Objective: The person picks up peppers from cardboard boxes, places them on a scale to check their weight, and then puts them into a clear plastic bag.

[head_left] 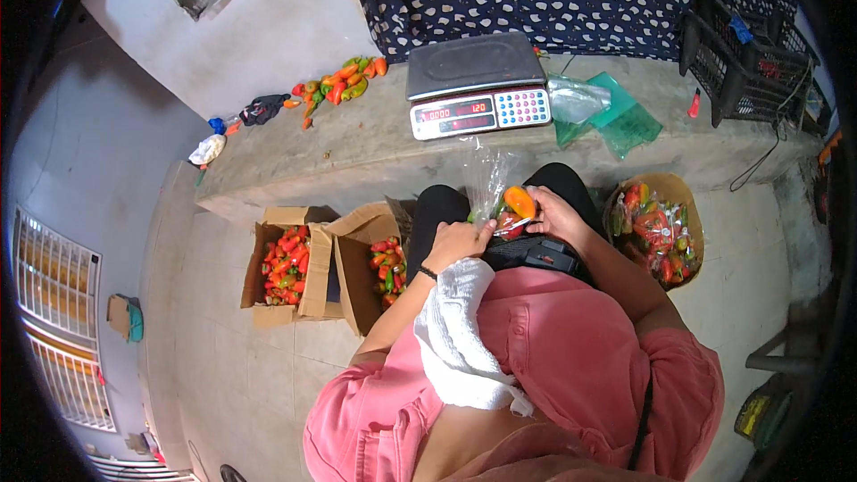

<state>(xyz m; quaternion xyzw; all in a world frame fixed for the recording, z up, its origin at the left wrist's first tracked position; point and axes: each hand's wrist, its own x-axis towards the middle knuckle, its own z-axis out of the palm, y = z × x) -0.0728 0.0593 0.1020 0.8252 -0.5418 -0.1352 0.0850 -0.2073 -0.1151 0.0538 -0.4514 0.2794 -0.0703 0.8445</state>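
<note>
A clear plastic bag [488, 180] with peppers in its lower part rests over my lap, its loose top reaching toward the scale. My left hand [458, 244] is closed on the bag's near left side, the fingertips pinching the film. At the bag's right side, my right hand [555, 216] has its fingers curled against an orange pepper [519, 203]. Whether that pepper lies inside the film or just outside it, I cannot tell. A red pepper [510, 224] shows through the plastic below it.
A digital scale [478, 80] stands on the concrete ledge [357, 147], between loose peppers [336, 87] and green plastic bags [616, 116]. Cardboard boxes [321, 245] of peppers sit left of my legs; a box with bagged peppers [659, 230] is right. A black crate [745, 62] stands far right.
</note>
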